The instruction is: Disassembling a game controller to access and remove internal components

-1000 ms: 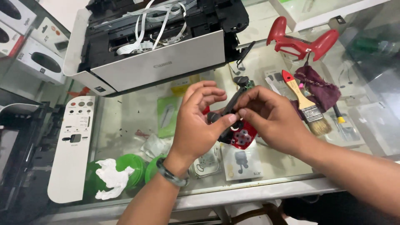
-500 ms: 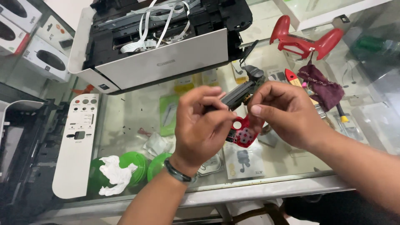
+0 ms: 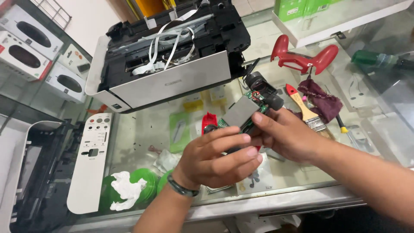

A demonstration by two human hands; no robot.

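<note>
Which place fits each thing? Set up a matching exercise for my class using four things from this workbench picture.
Things:
1. opened white and black printer
2. wooden-handled paintbrush with a red tip
3. long white button panel
4. grey and black motor assembly with a green circuit board

Places:
A. flat on the glass counter, left of the left hand
B. held up between both hands
C. at the back of the counter
D. on the counter just beyond the right hand

Pairs: 1-C, 2-D, 3-A, 4-B
</note>
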